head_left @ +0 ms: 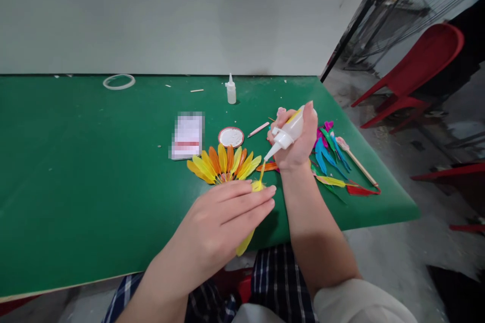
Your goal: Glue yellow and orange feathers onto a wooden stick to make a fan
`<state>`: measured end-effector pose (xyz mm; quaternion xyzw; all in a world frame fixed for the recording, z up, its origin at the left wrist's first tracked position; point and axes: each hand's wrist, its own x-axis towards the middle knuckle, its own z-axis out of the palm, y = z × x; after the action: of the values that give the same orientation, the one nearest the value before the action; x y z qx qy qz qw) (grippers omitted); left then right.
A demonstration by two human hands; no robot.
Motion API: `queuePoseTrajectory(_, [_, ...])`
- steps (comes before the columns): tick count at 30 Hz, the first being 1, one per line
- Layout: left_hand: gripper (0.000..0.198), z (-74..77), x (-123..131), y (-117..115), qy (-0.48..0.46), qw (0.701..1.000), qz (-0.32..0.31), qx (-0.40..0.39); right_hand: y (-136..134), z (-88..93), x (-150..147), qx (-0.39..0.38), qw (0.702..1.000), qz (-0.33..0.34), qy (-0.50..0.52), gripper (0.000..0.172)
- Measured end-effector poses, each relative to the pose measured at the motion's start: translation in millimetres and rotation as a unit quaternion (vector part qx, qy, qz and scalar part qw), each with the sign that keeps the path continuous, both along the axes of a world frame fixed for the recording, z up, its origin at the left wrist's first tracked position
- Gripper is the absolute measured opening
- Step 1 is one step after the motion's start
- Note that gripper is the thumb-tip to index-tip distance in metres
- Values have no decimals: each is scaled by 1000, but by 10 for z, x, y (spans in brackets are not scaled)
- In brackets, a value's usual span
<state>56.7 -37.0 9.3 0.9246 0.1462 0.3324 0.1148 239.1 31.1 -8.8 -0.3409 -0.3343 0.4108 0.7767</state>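
My right hand [297, 144] is wrapped round a white glue bottle [287, 133], tilted so its nozzle points down and left at the quill of a yellow feather [245, 242]. My left hand [223, 224] holds that feather with its fingers pressed together over it; the feather's lower end sticks out below the hand, over the table's front edge. Just beyond lies a fan of yellow and orange feathers [223, 162] on the green table [83, 171].
A pile of loose coloured feathers [329, 154] and a thin wooden stick [358, 164] lie to the right. Behind the fan are a round lid with white paste [231, 137], a small card [187, 136], a second glue bottle [231, 90] and a clear ring [118, 82]. Red chairs [417, 68] stand at right.
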Motion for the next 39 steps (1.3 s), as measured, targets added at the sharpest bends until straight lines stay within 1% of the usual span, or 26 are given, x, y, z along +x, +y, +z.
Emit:
queuePoseTrajectory(4, [31, -12, -19, 0, 9, 1000, -3, -5, 2, 28, 3, -14, 999, -6, 45, 49])
queuePoseTrajectory(7, [32, -22, -26, -2, 9, 1000, -5, -7, -1, 49, 4, -9, 999, 9, 50, 51])
queuePoseTrajectory(12, [33, -35, -27, -1, 4, 1000, -4, -10, -30, 81, -5, 13, 998, 42, 37, 55])
queuePoseTrajectory(16, [34, -39, -29, 1, 12, 1000, -1, -7, -58, 91, -24, 28, 998, 60, -10, 57])
queuePoseTrajectory(20, [33, -32, -28, 3, 10, 1000, -4, -5, -53, 66, -27, 33, 998, 42, -39, 55])
queuePoseTrajectory(23, [34, -32, -30, 0, 8, 1000, 0, -6, -32, 36, -13, 30, 999, 18, -35, 53])
queuePoseTrajectory(26, [34, -33, -31, -6, 9, 1000, 4, -6, -21, 27, -8, 17, 999, 10, -27, 51])
queuePoseTrajectory(29, [33, -37, -32, -9, 10, 1000, 2, -5, -37, 48, -27, 8, 999, 16, -27, 51])
queuePoseTrajectory(34, [35, -65, -43, -5, 18, 1000, 5, -11, -63, 60, -55, 7, 997, 47, -54, 51])
queuePoseTrajectory(36, [36, -69, -50, -6, 18, 1000, 6, -13, -34, 17, -34, 6, 998, 27, -61, 48])
queuePoseTrajectory(39, [36, -55, -60, -13, 11, 1000, 1, -12, 44, -85, 25, 7, 997, -38, -62, 44])
